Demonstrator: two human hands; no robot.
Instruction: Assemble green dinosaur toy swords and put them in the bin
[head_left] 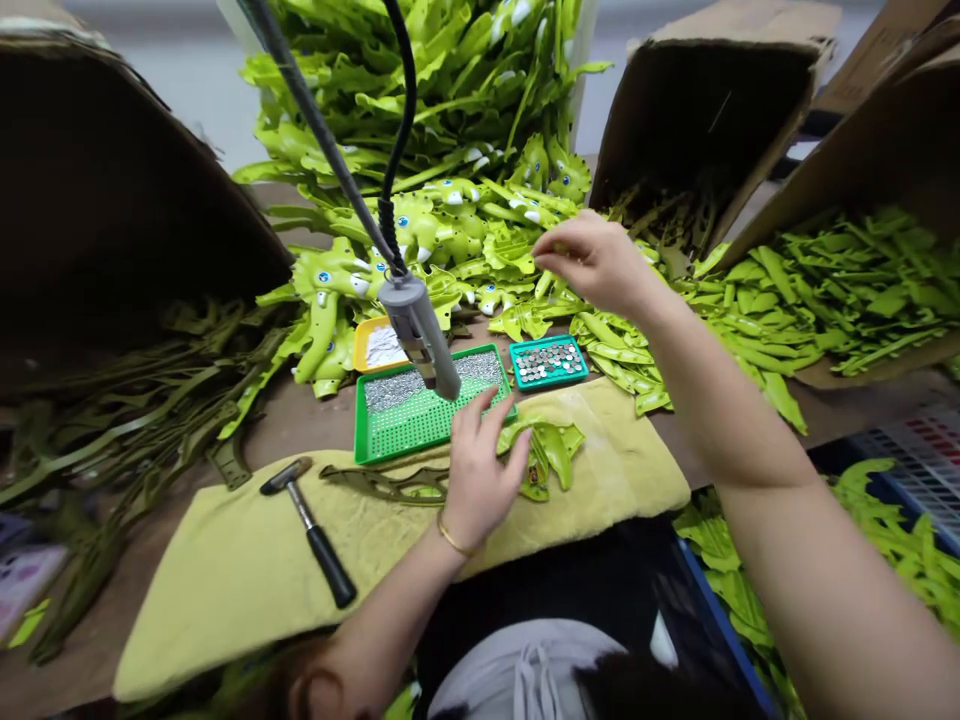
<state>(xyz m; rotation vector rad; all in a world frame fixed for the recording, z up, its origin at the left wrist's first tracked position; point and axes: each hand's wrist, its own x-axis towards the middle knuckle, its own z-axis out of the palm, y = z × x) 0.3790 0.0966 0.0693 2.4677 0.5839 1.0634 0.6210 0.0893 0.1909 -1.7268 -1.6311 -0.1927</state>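
The worktop [300,420] is heaped with bright green moulded plastic parts [397,240], and cardboard boxes [705,120] lie tipped open around it. My left hand [480,470], a bangle [450,540] at its wrist, rests with spread fingers on the near rim of the green perforated tray [360,420], just beside green plastic pieces [544,450] lying on a folded yellow towel [225,600]. My right hand [592,262] hangs beyond the tray's right end, fingertips drawn together; whether they pinch something small I cannot tell. Those pieces look light, thin and fairly stiff, so I'd take them by the broad flat body, not the narrow tips. A hammer [307,530] lies nearer me than the tray, a teal tray of metal studs [551,385] sits right of it, and a grey hanging tool [418,335] dangles above it.
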